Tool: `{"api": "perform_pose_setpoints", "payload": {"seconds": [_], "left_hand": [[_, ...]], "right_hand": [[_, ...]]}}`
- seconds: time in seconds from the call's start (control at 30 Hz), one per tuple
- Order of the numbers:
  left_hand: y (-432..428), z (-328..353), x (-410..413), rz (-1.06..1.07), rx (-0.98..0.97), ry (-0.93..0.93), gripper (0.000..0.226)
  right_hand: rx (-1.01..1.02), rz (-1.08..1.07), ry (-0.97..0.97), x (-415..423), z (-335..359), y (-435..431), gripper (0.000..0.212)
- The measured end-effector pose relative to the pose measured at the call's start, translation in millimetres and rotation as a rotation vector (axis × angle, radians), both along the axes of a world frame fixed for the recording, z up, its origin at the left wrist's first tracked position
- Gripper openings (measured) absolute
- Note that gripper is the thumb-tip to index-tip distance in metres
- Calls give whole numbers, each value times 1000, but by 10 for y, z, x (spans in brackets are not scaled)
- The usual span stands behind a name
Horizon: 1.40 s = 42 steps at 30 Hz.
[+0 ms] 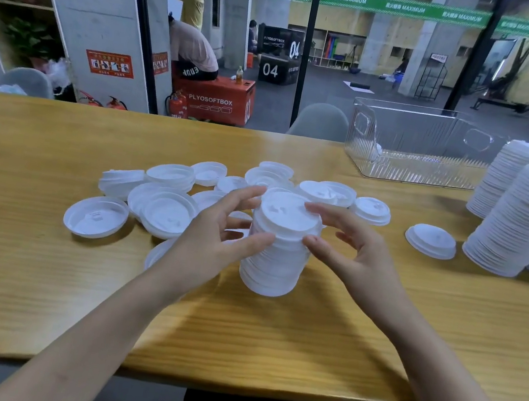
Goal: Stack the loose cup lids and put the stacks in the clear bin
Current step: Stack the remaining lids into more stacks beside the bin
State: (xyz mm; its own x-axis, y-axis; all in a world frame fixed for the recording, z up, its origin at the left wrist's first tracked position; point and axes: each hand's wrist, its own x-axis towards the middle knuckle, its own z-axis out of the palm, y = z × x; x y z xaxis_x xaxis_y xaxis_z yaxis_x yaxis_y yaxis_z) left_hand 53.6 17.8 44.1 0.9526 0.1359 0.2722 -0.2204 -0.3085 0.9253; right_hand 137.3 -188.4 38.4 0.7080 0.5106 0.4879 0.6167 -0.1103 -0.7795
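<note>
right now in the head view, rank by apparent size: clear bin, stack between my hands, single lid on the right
1. clear bin
2. lid stack
3. single lid
The bin sits farther back yet looks largest.

One clear bin (417,145) at the far right. Three tall stacks of lids (527,214) on the right, the third cut off by the edge. One shorter stack (276,261) in the middle, between two hands: left hand (211,240), right hand (352,252). One lone lid (430,240) lies to its right. In the heap of loose lids (167,214) I make out roughly fifteen, but they overlap too much to count exactly.
</note>
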Motion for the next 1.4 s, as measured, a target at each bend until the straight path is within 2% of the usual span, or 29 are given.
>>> {"api": "perform_pose_setpoints", "payload": {"seconds": [0.37, 0.6, 0.77, 1.0, 1.17, 1.4], "left_hand": [[56, 46, -29, -71, -78, -1, 52], [47, 22, 61, 23, 42, -10, 74], [60, 8, 63, 12, 71, 4, 72], [110, -41, 33, 4, 71, -3, 72], [111, -77, 10, -2, 80, -19, 62], [252, 41, -84, 92, 203, -73, 66]], "right_hand": [[15, -24, -52, 19, 20, 234, 36], [14, -37, -56, 58, 33, 163, 28], [3, -11, -29, 73, 1, 144, 36], [23, 21, -44, 47, -52, 134, 32], [36, 32, -87, 7, -111, 130, 36], [34, -1, -153, -44, -141, 91, 45]]}}
